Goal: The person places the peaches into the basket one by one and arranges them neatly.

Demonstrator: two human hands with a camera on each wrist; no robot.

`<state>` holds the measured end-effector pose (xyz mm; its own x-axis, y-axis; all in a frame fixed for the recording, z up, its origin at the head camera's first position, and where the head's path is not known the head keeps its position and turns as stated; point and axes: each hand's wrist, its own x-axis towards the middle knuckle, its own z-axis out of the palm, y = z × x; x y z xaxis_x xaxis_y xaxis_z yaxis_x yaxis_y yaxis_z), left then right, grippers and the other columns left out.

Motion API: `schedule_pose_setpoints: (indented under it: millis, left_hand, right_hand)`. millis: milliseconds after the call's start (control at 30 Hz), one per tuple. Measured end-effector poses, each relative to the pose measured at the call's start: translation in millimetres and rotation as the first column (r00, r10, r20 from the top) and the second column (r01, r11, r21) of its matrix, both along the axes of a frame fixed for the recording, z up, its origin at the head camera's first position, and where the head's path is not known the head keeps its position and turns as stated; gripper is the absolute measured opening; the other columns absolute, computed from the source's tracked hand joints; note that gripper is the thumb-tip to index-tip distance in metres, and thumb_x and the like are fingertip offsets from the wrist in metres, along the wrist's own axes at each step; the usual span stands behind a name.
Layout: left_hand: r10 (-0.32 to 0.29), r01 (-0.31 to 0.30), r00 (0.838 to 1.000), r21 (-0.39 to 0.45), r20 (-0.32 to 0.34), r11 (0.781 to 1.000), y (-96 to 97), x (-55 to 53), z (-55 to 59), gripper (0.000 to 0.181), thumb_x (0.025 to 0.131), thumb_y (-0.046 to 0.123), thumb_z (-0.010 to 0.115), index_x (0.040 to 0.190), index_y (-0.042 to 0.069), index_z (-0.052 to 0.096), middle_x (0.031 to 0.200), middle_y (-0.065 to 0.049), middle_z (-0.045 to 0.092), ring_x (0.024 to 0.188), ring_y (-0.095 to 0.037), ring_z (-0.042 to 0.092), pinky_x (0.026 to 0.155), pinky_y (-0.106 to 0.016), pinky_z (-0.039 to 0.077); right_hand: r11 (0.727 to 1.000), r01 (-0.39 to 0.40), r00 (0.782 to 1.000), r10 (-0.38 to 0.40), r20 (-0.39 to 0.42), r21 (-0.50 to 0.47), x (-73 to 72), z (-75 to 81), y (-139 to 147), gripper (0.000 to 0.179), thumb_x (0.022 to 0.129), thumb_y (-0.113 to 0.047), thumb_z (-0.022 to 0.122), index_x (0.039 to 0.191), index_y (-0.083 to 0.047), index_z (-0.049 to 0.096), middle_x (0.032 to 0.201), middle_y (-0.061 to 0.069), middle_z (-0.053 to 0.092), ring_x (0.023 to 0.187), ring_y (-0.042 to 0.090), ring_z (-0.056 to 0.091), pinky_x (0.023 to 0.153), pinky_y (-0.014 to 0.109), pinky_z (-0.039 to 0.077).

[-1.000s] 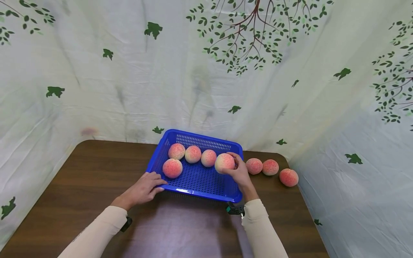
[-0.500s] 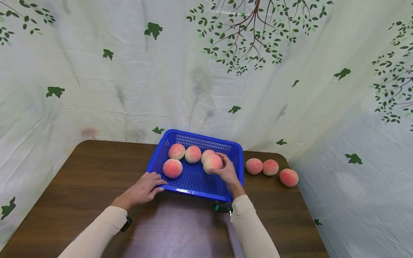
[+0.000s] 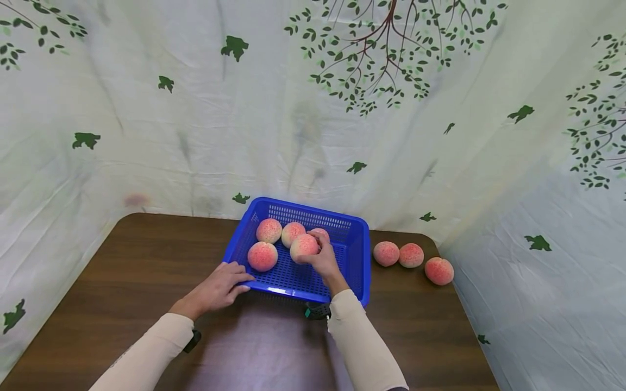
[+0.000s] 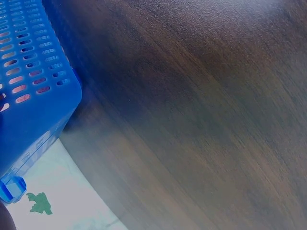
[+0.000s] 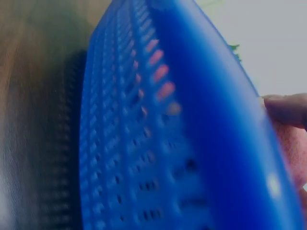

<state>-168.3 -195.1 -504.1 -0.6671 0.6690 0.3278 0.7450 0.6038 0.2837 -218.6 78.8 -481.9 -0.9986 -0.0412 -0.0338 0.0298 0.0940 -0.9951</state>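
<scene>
A blue perforated plastic basket (image 3: 294, 293) stands at the back middle of the table. My left hand (image 3: 221, 286) holds its front left corner, fingers over the rim. Inside the basket, my right hand (image 3: 325, 263) grips a pale pink peach (image 3: 303, 248) between thumb and fingers. Behind that are a peach (image 3: 290, 232) and another peach (image 3: 320, 232), partly covered by the hand. Farther left lie a back peach (image 3: 269, 231) and a redder front peach (image 3: 262, 257). In the right wrist view the basket wall (image 5: 206, 124) hides most of the held peach (image 5: 292, 143).
On the table to the right of the basket are a peach (image 3: 386, 253), a second peach (image 3: 411, 255) beside it and a third peach (image 3: 439, 271) near the right edge. A leaf-printed white curtain (image 3: 195, 108) rises behind the brown wooden table (image 3: 146, 271).
My right hand has carried the held peach leftward inside the basket, from near its right side to the middle. My left hand stays on the corner.
</scene>
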Motion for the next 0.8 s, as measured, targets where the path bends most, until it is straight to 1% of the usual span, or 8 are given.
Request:
schedule_pose_setpoints:
  millis: [67,133,333,433,500,600,667,800]
  left_hand:
    - [0.0,0.0,1.0,0.001,-0.001,1.0,0.0,0.2,0.1,0.015,0.088,0.014,0.068,0.101,0.009,0.071,0.09,0.001,0.061,0.085,-0.017,0.052,0.077,-0.038,0.039]
    - [0.0,0.0,1.0,0.001,-0.001,1.0,0.1,0.3,0.1,0.015,0.088,0.014,0.068,0.101,0.009,0.071,0.09,0.002,0.061,0.085,-0.017,0.052,0.078,-0.038,0.039]
    - [-0.005,0.005,1.0,0.005,-0.004,1.0,0.4,0.1,0.0,0.014,0.088,0.014,0.068,0.101,0.009,0.071,0.09,0.002,0.061,0.085,-0.017,0.052,0.077,-0.038,0.039]
    - [-0.006,0.006,1.0,0.008,-0.008,1.0,0.8,0.0,0.0,0.015,0.088,0.014,0.068,0.101,0.009,0.071,0.09,0.002,0.061,0.085,-0.017,0.052,0.078,-0.038,0.039]
    - [-0.006,0.006,1.0,0.01,-0.013,1.0,0.7,-0.1,-0.3,0.014,0.088,0.014,0.068,0.101,0.01,0.071,0.09,0.002,0.061,0.085,-0.017,0.052,0.077,-0.038,0.039]
    - [-0.008,0.009,0.999,0.021,-0.031,1.0,0.6,-0.5,-1.3,0.014,0.087,0.014,0.07,0.1,0.01,0.071,0.089,0.003,0.06,0.084,-0.016,0.051,0.077,-0.038,0.039]
    - [-0.013,0.015,0.999,0.028,-0.043,0.999,0.0,-0.9,-1.9,0.014,0.086,0.013,0.07,0.1,0.01,0.071,0.089,0.003,0.06,0.084,-0.016,0.051,0.076,-0.037,0.039]
    - [-0.026,0.028,0.998,0.035,-0.058,0.999,-0.9,-1.3,-2.9,0.014,0.086,0.012,0.07,0.099,0.01,0.071,0.088,0.003,0.06,0.083,-0.016,0.051,0.075,-0.036,0.038]
  right_hand:
    - [1.0,0.024,0.999,-0.025,0.029,0.004,-3.4,-7.9,-5.9,0.074,0.066,0.012,0.077,0.133,0.001,0.048,0.134,0.018,0.048,0.117,0.034,0.052,0.09,0.042,0.048]
    - [0.998,0.047,0.997,-0.048,0.058,0.029,-6.1,-14.8,-11.4,0.076,0.066,0.009,0.078,0.135,-0.002,0.048,0.135,0.017,0.048,0.119,0.033,0.051,0.091,0.042,0.048]
    - [0.993,0.075,0.992,-0.084,0.099,0.093,-7.7,-23.8,-24.9,0.079,0.064,0.004,0.08,0.134,-0.001,0.044,0.134,0.019,0.047,0.121,0.033,0.048,0.098,0.045,0.042]
    - [0.992,0.07,0.991,-0.081,0.104,0.109,-9.1,-27.3,-28.2,0.076,0.062,0.006,0.079,0.13,0.001,0.045,0.13,0.019,0.049,0.116,0.031,0.05,0.095,0.043,0.044]
    - [0.992,0.06,0.992,-0.072,0.107,0.109,-10.3,-29.0,-30.0,0.074,0.061,0.008,0.077,0.127,0.001,0.045,0.128,0.018,0.049,0.111,0.03,0.052,0.091,0.041,0.047]
    - [0.991,0.055,0.992,-0.067,0.103,0.118,-10.5,-28.3,-32.0,0.071,0.06,0.009,0.077,0.124,0.001,0.048,0.124,0.018,0.05,0.104,0.028,0.053,0.086,0.04,0.049]
    - [0.987,0.056,0.992,-0.072,0.102,0.149,-10.2,-28.0,-34.6,0.07,0.059,0.009,0.078,0.122,0.001,0.05,0.121,0.016,0.052,0.102,0.028,0.054,0.084,0.04,0.05]
    - [0.972,0.079,0.99,-0.103,0.098,0.222,-8.9,-28.9,-38.6,0.069,0.056,0.008,0.079,0.12,0.001,0.053,0.114,0.016,0.056,0.1,0.029,0.056,0.087,0.041,0.048]
